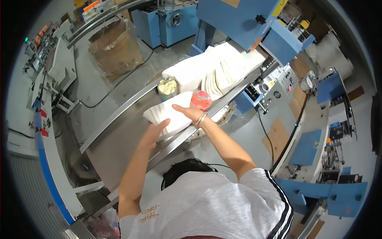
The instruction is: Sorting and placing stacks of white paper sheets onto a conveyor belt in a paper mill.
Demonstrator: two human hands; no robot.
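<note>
Both my hands grip a thick stack of white folded paper sheets [170, 114] over the metal conveyor trough. My left hand [153, 132] holds the near left end, thumb on top. My right hand [188, 113] clasps the right side, its thumb lying across the upper face. Just beyond the stack stands a round tin [168, 88] filled with crumpled cream-coloured pieces. A round red and pink object [201, 100] sits by my right fingers. Farther up the trough lie many more white folded sheets [223, 69], some fanned out in loose rows. The undersides of my fingers are hidden.
The trough [115, 139] has raised metal side rails and slopes toward a blue machine [238, 20] at the far end. A control panel [276, 89] stands right of it. A large cardboard box [115, 49] rests on the floor at far left. Dark cables [119, 83] cross the floor.
</note>
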